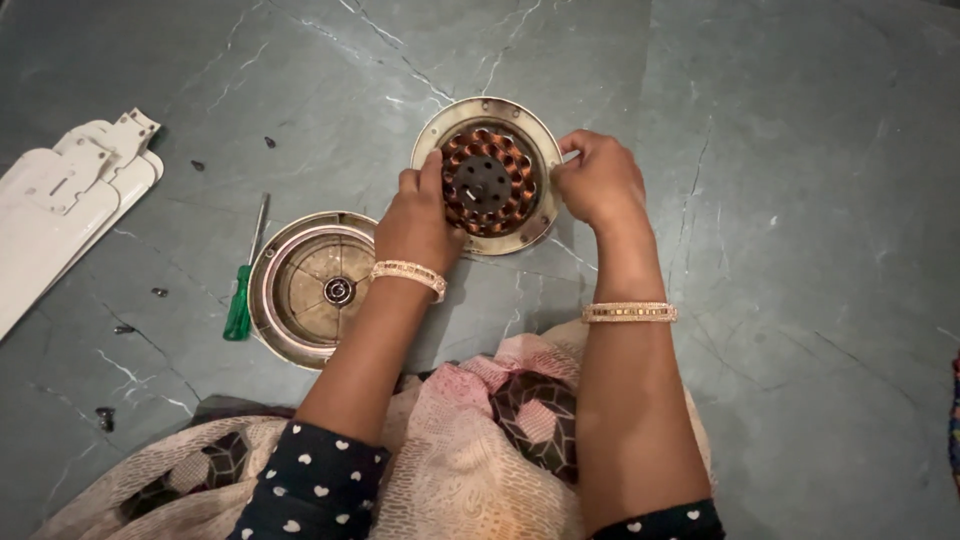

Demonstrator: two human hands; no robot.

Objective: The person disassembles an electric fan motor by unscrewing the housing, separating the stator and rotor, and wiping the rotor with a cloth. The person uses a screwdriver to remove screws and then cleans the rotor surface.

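A round metal fan motor housing lies on the dark stone floor, with a ring of copper windings and a black hub in its middle. My left hand grips its left rim, thumb on the edge by the windings. The right rim is held by my right hand, fingers curled over the edge. A second, empty round metal cover with a central bearing lies just left of my left wrist.
A green-handled screwdriver lies left of the empty cover. White fan blades are stacked at the far left. Several small dark screws are scattered on the floor. My patterned clothing fills the bottom of the view.
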